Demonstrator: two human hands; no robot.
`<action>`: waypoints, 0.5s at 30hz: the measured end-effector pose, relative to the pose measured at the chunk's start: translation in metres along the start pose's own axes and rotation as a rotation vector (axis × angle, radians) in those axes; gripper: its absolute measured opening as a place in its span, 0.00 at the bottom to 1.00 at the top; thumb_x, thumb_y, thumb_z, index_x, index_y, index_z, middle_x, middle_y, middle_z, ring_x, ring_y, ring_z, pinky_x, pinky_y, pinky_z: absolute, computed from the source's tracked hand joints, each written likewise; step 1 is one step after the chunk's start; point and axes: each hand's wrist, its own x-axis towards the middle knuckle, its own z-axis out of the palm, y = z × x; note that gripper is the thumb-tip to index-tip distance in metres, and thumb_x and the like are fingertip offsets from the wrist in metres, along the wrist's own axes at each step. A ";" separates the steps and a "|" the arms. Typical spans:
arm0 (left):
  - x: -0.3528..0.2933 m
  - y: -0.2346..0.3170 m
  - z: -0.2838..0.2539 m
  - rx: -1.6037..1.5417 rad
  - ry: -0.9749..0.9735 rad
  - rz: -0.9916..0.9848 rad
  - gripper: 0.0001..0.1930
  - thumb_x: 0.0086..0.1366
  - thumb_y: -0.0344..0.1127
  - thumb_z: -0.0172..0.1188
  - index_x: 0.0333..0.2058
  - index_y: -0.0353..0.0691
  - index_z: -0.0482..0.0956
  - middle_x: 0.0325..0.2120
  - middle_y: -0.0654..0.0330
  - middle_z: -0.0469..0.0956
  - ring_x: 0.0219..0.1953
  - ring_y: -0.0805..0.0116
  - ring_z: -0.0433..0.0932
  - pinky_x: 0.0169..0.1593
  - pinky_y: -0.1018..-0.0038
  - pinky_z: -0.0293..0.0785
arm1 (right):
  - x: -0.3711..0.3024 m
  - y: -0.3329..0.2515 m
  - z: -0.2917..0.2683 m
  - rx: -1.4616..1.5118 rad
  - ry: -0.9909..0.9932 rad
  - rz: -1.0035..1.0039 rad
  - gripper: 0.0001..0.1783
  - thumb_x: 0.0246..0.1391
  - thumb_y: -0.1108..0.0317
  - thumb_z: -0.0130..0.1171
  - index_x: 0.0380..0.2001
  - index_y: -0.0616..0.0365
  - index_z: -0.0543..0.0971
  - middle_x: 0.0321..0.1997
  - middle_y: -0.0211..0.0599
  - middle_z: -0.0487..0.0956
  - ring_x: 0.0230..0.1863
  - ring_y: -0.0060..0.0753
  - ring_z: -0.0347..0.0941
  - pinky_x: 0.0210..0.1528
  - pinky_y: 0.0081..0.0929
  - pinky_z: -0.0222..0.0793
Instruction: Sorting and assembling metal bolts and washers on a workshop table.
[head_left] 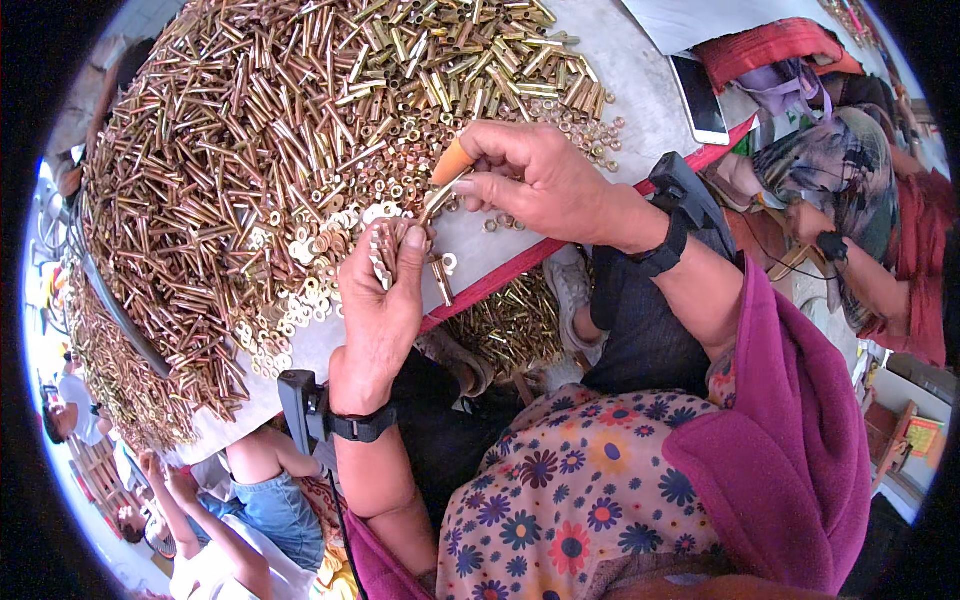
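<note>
My left hand [385, 290] is closed, thumb pressed over its fingers. A brass-coloured metal bolt [441, 281] sticks out of it toward the table edge. My right hand [545, 180], wearing an orange finger cot [453, 162], pinches a slim brass-coloured metal tube [436, 203] just above the left fingertips. Whether the tube touches the bolt is hidden by my fingers. Close by on the table lie loose nuts [395, 188] and flat washers [290, 310]. Beyond them spreads a large heap of bolts [230, 150], with wider tube sleeves [450, 65] on its right.
A phone [699, 98] lies at the table's right, near the red table edge [500, 277]. Below the edge, more metal pieces [515, 325] lie between my feet. Other people sit at right [850, 190] and lower left [235, 540]. A dark curved bar [125, 318] crosses the heap.
</note>
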 end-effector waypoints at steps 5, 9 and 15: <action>-0.001 0.004 0.004 0.006 -0.040 -0.034 0.07 0.68 0.34 0.54 0.34 0.36 0.75 0.23 0.70 0.73 0.26 0.83 0.66 0.30 0.80 0.66 | 0.001 -0.010 0.001 0.171 -0.019 0.086 0.11 0.59 0.74 0.52 0.44 0.63 0.74 0.36 0.33 0.79 0.35 0.19 0.76 0.38 0.16 0.72; -0.003 0.010 0.004 -0.162 -0.049 -0.144 0.10 0.70 0.37 0.51 0.34 0.37 0.74 0.20 0.69 0.71 0.20 0.84 0.64 0.22 0.83 0.63 | 0.001 -0.016 0.009 0.379 0.032 0.169 0.13 0.59 0.73 0.54 0.46 0.64 0.73 0.38 0.34 0.80 0.36 0.18 0.76 0.38 0.16 0.72; -0.001 0.011 0.011 -0.318 -0.027 -0.158 0.13 0.71 0.41 0.48 0.31 0.39 0.72 0.17 0.67 0.70 0.14 0.81 0.65 0.17 0.82 0.64 | 0.000 -0.010 0.020 0.432 0.052 0.201 0.12 0.55 0.73 0.60 0.42 0.65 0.75 0.35 0.32 0.80 0.36 0.17 0.76 0.38 0.15 0.72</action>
